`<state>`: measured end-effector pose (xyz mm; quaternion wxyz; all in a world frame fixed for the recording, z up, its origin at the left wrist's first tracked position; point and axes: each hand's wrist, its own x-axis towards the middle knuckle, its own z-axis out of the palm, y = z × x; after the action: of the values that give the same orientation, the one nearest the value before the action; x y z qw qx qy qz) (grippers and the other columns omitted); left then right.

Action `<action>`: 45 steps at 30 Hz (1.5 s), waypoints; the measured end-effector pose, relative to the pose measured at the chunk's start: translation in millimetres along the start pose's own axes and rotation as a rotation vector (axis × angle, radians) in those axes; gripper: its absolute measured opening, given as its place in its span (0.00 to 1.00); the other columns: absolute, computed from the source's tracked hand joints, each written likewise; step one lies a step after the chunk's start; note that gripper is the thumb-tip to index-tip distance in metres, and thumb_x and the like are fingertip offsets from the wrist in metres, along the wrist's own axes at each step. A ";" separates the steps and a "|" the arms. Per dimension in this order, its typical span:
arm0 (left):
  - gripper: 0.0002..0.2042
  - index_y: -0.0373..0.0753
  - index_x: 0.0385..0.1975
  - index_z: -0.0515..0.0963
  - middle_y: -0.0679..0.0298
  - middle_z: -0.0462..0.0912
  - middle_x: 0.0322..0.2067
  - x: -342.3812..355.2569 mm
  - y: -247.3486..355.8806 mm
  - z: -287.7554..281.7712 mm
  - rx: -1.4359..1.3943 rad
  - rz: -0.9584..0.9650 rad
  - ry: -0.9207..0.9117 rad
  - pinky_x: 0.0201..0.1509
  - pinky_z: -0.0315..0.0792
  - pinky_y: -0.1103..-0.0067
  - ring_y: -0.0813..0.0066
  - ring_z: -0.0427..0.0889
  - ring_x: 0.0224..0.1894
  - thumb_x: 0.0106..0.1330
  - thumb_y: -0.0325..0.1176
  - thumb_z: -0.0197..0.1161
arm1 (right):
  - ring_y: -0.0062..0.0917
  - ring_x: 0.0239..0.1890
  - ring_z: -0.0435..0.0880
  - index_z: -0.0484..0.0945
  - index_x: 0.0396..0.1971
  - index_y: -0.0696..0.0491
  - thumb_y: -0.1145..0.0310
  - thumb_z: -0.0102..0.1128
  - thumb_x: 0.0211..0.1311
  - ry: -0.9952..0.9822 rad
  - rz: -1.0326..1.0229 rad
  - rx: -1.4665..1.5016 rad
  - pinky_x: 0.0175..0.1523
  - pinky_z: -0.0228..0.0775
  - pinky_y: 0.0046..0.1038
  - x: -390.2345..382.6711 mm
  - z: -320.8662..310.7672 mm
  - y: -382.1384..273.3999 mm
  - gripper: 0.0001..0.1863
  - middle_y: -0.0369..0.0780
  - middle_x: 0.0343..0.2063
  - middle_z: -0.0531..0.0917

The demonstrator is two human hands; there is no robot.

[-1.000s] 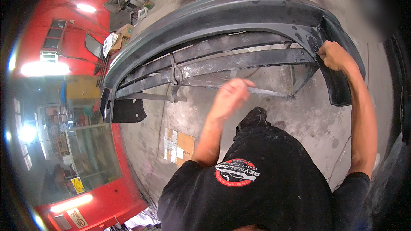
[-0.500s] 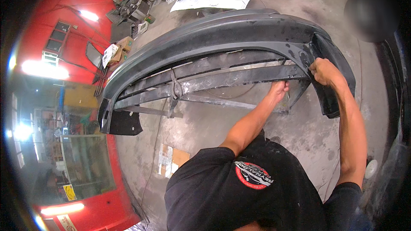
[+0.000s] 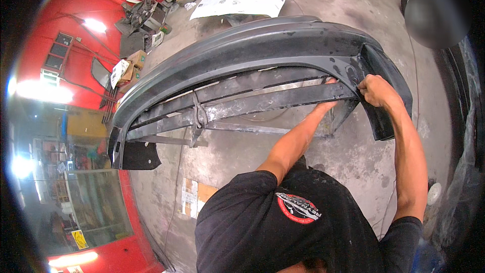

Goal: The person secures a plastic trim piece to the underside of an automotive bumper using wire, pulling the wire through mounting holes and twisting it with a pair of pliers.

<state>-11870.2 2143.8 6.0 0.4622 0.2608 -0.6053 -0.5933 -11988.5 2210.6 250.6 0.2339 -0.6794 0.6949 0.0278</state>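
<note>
A large black car bumper lies across the view with its hollow inner side toward me. It rests on a stand of dark, scuffed metal bars. My right hand is closed against the bumper's inner edge at the right end; whatever its fingers pinch is hidden. Beside it, my left hand reaches up behind the front bar. The bar covers most of that hand, and only a bit of it shows above, close to the bumper's inner edge.
A looped dark tie hangs on the bars. Newspaper sheets lie beyond the bumper. Cardboard is on the concrete floor at left. A red wall and a glass panel stand farther left; plastic-covered dark bodywork runs along the right.
My left hand has moved up from below the front bar to behind it. My right hand has stayed at the bumper's edge, its fingers curled. The whole view has shifted slightly.
</note>
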 end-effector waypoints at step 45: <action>0.13 0.40 0.21 0.67 0.69 0.64 0.16 -45.6 70.9 19.3 -0.090 -0.797 -0.022 0.18 0.59 0.78 0.78 0.63 0.17 0.65 0.37 0.42 | 0.47 0.30 0.77 0.68 0.47 0.54 0.83 0.47 0.47 0.824 0.052 0.414 0.32 0.69 0.42 -22.4 210.6 12.2 0.23 0.50 0.35 0.77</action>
<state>-11850.5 2203.8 65.2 0.2002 0.4481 -0.4352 -0.7548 -11940.5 2307.5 68.1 0.0682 -0.5551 0.7379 -0.3778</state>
